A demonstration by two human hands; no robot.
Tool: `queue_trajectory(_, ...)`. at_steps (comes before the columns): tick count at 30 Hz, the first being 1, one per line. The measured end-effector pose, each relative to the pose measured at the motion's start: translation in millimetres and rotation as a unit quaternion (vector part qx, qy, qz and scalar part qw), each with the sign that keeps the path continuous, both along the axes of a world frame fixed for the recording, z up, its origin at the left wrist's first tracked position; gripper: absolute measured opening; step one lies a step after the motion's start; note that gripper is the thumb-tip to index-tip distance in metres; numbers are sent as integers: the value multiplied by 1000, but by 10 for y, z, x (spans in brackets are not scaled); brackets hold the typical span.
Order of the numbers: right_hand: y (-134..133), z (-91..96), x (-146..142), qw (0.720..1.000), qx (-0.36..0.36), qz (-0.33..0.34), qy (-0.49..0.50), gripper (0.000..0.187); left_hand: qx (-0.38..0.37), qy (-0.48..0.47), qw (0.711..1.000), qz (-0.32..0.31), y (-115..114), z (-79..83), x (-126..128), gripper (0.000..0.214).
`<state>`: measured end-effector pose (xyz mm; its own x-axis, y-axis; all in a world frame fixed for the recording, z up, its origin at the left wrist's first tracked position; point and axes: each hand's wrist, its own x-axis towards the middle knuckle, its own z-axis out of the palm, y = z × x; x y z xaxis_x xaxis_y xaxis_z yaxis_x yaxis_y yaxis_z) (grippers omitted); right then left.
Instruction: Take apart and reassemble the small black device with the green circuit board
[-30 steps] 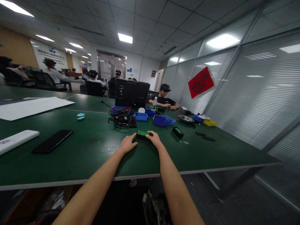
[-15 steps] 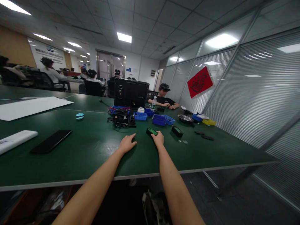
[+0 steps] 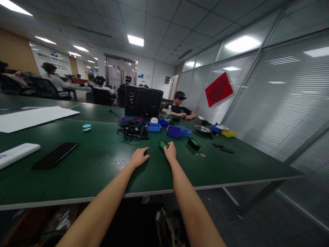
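My right hand [image 3: 170, 151] grips the near right end of a small black box with a green face [image 3: 162, 143]. The box is tipped, its green face turned partly toward me; whether it still touches the table I cannot tell. My left hand [image 3: 139, 157] rests on the green table [image 3: 102, 164] to the left, thumb and fingers apart, with nothing in it. A second black box with a green top [image 3: 194, 143] lies to the right of my right hand. Two tiny clear pieces [image 3: 202, 155] lie just nearer than it.
Beyond my hands are blue trays [image 3: 153, 127], a tangle of electronics [image 3: 132, 131], a white ball [image 3: 154, 120] and a black monitor [image 3: 143, 101]. A metal bowl [image 3: 203, 129] stands right. Left lie a dark slab [image 3: 55, 155] and a white bar [image 3: 19, 155]. A person [image 3: 178, 107] sits across.
My right hand has shifted slightly left with the black box, which has gone from lying flat to tilted, its green face turned more toward me. My left hand has stayed put.
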<state>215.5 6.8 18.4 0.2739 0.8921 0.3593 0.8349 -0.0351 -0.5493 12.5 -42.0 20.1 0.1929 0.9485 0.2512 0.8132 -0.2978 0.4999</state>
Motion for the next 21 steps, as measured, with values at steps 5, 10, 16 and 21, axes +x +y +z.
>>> queue_trajectory(5,-10,-29,-52,999,-31,20,-32,38,1,2,1000,0,-8,11,-1,50)
queue_trajectory(10,-33,0,12,998,-21,-24,-56,45,4,2,1000,-5,6,-6,-4,49)
queue_trajectory(16,-115,69,-72,984,35,-10,-174,37,-4,0,1000,-2,12,-5,10,48)
queue_trajectory(21,-186,85,-299,969,66,90,-219,38,1,4,1000,-3,18,-13,15,48)
